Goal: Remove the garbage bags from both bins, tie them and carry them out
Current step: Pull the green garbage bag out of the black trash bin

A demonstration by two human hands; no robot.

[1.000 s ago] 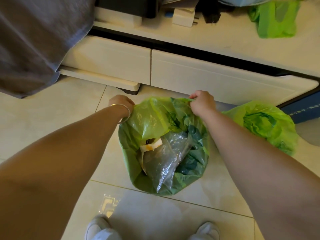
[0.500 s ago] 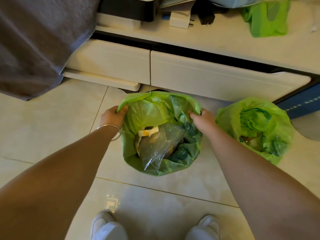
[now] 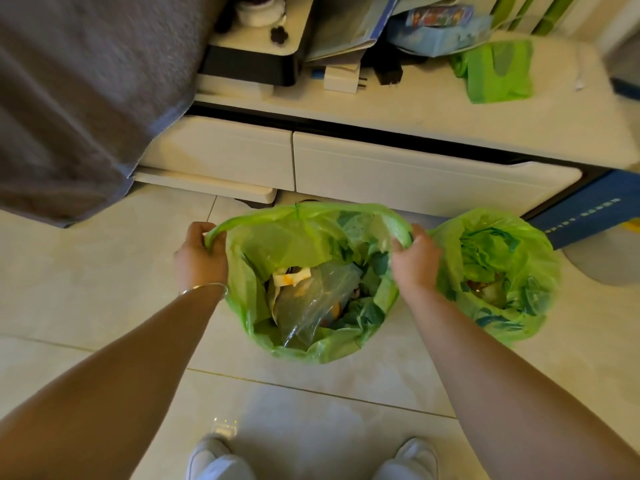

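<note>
A green garbage bag (image 3: 298, 233) stands open on the tiled floor in front of me, with clear plastic, paper scraps and green waste inside. My left hand (image 3: 199, 258) grips its rim on the left side. My right hand (image 3: 412, 261) grips the rim on the right, so the mouth is stretched wide between them. A second green garbage bag (image 3: 498, 271) sits on the floor just right of my right hand, its top bunched loosely over green waste.
A low white cabinet (image 3: 398, 168) with drawers runs behind the bags, cluttered with papers, a charger and a folded green bag (image 3: 495, 71). A grey cloth (image 3: 76, 98) hangs at the left. A blue box (image 3: 595, 209) lies at the right. My shoes (image 3: 207, 459) stand below.
My hands have slid apart along the rim, from a bunched grip at the far edge to either side. The bag's mouth has opened wide.
</note>
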